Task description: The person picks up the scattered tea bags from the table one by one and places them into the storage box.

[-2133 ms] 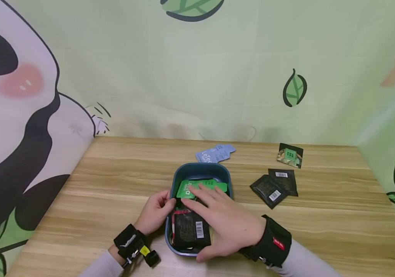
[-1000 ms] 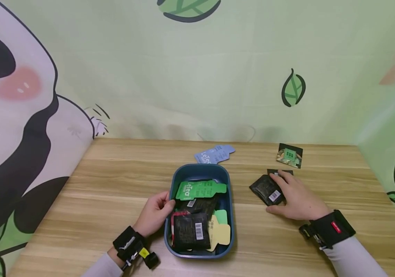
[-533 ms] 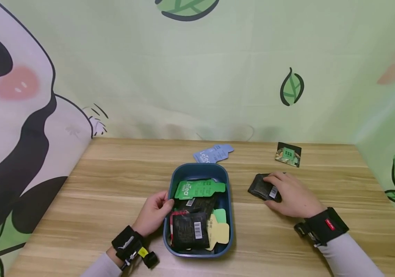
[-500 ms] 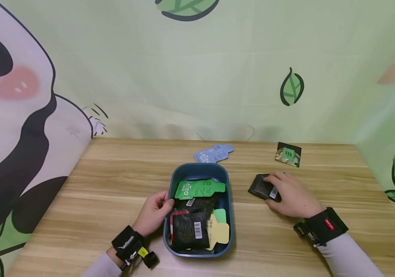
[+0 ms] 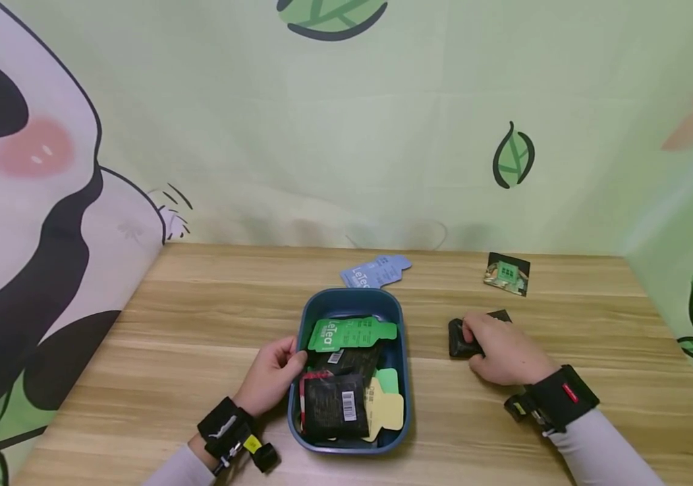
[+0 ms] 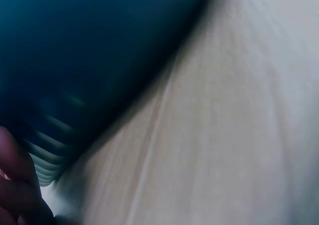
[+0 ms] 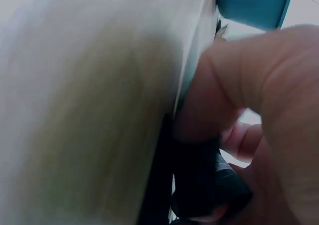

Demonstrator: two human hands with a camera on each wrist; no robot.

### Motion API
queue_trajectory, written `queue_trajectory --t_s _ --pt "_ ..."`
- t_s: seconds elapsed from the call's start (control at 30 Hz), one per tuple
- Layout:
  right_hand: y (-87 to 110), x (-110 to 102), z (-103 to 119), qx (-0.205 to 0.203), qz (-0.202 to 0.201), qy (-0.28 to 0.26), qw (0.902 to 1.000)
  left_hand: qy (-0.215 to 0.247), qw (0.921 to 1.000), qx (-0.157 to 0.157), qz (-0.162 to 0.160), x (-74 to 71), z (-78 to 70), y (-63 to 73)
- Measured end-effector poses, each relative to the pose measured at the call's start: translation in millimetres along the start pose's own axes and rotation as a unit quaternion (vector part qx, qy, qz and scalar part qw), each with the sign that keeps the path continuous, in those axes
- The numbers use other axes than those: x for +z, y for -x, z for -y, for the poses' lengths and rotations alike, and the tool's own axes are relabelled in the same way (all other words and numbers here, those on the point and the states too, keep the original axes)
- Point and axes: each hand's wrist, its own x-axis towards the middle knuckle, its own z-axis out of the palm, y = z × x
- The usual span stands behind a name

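Observation:
My left hand (image 5: 270, 372) grips the left wall of a dark blue plastic bin (image 5: 395, 304), its thumb at the rim; in the left wrist view the curled fingers (image 6: 17, 177) lie against the ribbed bin wall. Right of the bin, my right hand (image 5: 507, 351) pinches a black sachet (image 5: 459, 341), which bends between thumb and fingers. The right wrist view shows that dark sachet (image 7: 197, 177) close to the table. A second black sachet (image 5: 501, 315) pokes out behind the hand, mostly hidden. Inside the bin lie a green bottle-shaped packet (image 5: 352, 334), black sachets (image 5: 335, 405) and a yellow packet (image 5: 387, 410).
Behind the bin lies a blue bottle-shaped packet (image 5: 373, 271), close to its far rim. A black sachet with a green printed label (image 5: 507, 273) lies at the back right of the wooden table (image 5: 200, 304). A printed cloth backdrop (image 5: 322, 135) rises behind.
My right hand has gone from over the bin to the sachets on the right and now bends one between its fingers. The left hand has stayed at the bin.

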Motion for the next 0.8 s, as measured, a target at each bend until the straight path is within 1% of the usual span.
queue_trajectory --t_s 0.23,0.4,0.53,0.67,0.8 --pt "-0.3 1.6 0.1 -0.003 -0.005 -0.015 0.9999 -0.002 1.0000 0.005 0.001 0.5 1.9 0.2" --pt "-1.3 -1.3 9.1 -0.027 -0.026 -0.034 0.9987 -0.006 1.0000 0.006 -0.001 0.3 2.9 -0.5" --pt "1.7 -8.1 26.9 -0.058 -0.039 -0.082 0.9942 -0.003 1.0000 0.005 0.001 0.7 2.8 -0.6" --pt "7.4 -15.3 51.7 -0.091 -0.046 -0.140 0.9849 -0.002 1.0000 0.006 0.002 0.4 2.7 -0.9" --pt "11.6 -16.3 78.4 -0.134 -0.049 -0.167 0.9757 -0.003 0.9999 0.012 0.000 -0.9 3.0 -0.8"
